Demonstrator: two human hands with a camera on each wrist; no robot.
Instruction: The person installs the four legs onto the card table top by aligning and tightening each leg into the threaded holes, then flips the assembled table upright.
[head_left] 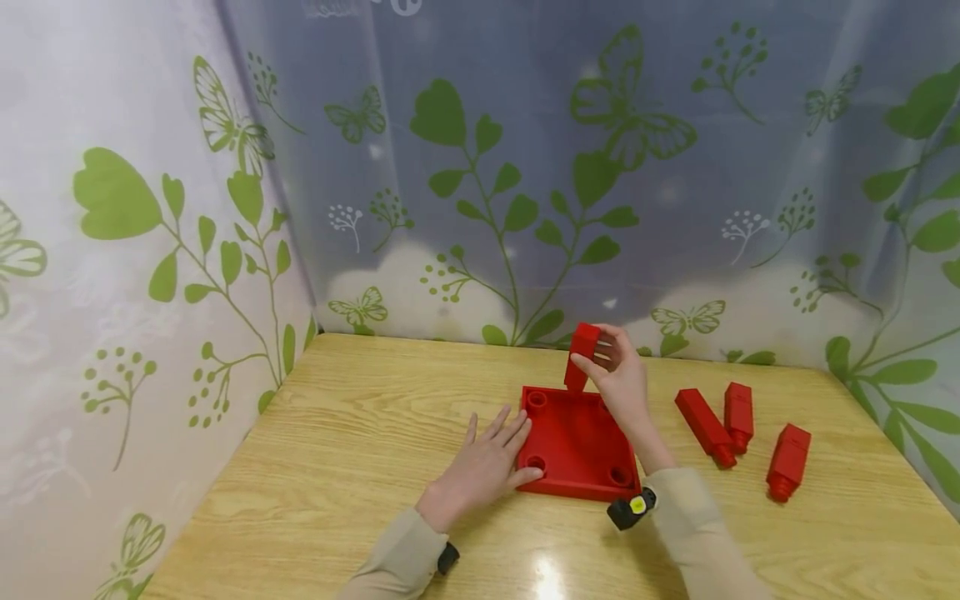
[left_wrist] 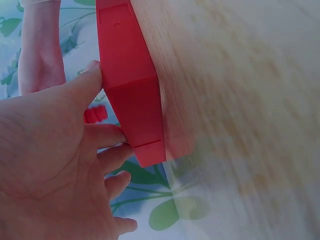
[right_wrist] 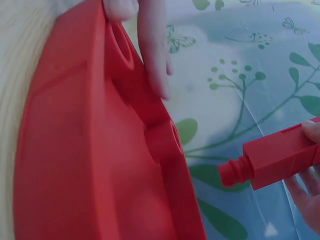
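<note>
Nearest us are two pale sleeves (head_left: 401, 554), then the left hand (head_left: 480, 475), fingers spread and fairly straight, touching the left side of the red tray (head_left: 577, 437) without closing round it. The tray lies on the table (head_left: 360, 417), round sockets (head_left: 620, 476) at its corners. Just beyond, we see the right hand (head_left: 622, 379) pinching a red post (head_left: 581, 354) between thumb and fingers, its threaded end (right_wrist: 234, 172) down, above the far rim and apart from it. Three loose posts (head_left: 738, 412) lie to the right; behind hangs a leafy curtain (head_left: 487, 208).
</note>
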